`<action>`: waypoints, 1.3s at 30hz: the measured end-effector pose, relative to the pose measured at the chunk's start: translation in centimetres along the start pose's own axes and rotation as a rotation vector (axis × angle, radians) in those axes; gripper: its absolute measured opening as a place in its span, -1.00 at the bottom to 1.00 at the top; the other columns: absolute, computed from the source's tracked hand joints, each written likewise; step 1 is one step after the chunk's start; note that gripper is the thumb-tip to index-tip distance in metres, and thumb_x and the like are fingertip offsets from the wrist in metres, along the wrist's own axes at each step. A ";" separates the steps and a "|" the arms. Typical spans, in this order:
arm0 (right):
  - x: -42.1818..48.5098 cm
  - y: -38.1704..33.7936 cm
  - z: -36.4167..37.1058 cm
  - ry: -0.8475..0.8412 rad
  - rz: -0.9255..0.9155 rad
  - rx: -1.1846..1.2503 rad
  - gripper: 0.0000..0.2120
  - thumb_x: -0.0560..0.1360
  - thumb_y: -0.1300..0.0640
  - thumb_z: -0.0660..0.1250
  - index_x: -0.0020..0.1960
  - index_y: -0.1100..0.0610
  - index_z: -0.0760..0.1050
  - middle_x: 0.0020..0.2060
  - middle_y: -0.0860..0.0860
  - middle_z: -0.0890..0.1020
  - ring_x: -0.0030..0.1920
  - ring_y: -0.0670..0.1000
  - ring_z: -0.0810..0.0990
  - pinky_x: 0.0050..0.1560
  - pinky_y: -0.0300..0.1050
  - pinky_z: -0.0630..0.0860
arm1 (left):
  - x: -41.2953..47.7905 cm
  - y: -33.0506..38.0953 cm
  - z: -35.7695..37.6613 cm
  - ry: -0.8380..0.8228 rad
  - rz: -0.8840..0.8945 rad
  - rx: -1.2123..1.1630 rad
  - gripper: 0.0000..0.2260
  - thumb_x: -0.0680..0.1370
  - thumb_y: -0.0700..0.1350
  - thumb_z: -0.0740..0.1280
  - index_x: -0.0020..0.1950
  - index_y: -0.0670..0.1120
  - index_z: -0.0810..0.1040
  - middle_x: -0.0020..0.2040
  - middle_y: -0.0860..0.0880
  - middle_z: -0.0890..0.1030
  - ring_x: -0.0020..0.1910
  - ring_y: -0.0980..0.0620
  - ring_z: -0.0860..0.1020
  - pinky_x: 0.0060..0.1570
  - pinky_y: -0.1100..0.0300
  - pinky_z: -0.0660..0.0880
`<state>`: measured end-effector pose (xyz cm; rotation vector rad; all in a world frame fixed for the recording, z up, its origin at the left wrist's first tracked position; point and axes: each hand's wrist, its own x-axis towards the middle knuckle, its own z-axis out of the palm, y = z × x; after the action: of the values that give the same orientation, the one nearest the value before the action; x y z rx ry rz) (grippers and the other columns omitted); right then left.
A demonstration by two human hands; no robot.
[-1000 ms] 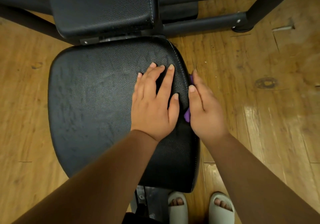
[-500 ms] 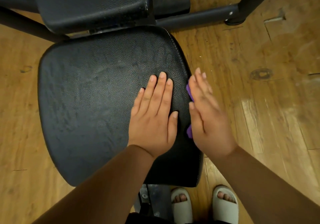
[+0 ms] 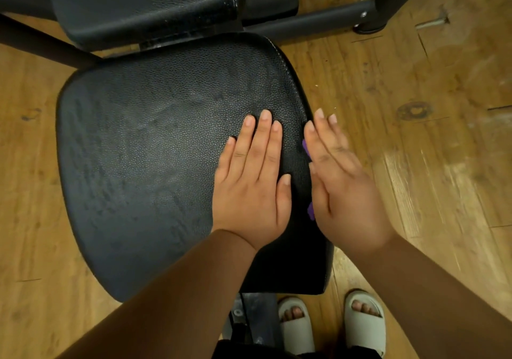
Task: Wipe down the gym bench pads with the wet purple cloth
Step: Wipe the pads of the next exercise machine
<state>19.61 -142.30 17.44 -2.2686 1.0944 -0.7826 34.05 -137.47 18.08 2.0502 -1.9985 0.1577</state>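
Wiping is at the right edge of the seat pad [image 3: 152, 164]: right hand [image 3: 346, 192], fingers [image 3: 327, 142] straight, presses purple cloth [image 3: 310, 212] against it; left hand [image 3: 253, 192] lies flat, empty. Next stroke likely needs firm sliding pressure.

A gym or workout room: a black seat pad [image 3: 138, 164] and back pad [image 3: 138, 3] were mounted on a tubular steel frame [image 3: 318, 23] that stood on a worn wooden plank floor [image 3: 415, 178].

The left half of the seat pad [image 3: 138, 164] lies bare; the back pad [image 3: 138, 3] and frame bars [image 3: 318, 23] block the far end; open floor [image 3: 415, 164] flanks both sides.
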 end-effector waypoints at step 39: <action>3.5 1.4 0.4 0.019 0.410 0.924 -0.62 0.65 0.26 0.09 0.45 0.12 0.29 0.42 -0.09 0.35 0.43 -0.27 0.27 0.40 -0.38 0.19 | 3.4 2.2 0.3 0.112 -0.067 -0.082 -0.47 0.60 -0.03 -0.01 0.52 -0.26 0.18 0.53 -0.21 0.21 0.55 -0.12 0.09 0.52 -0.06 0.03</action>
<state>20.95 -145.79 17.20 -1.2245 0.8901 -0.8853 31.96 -140.89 18.96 2.0089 -1.8372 0.1703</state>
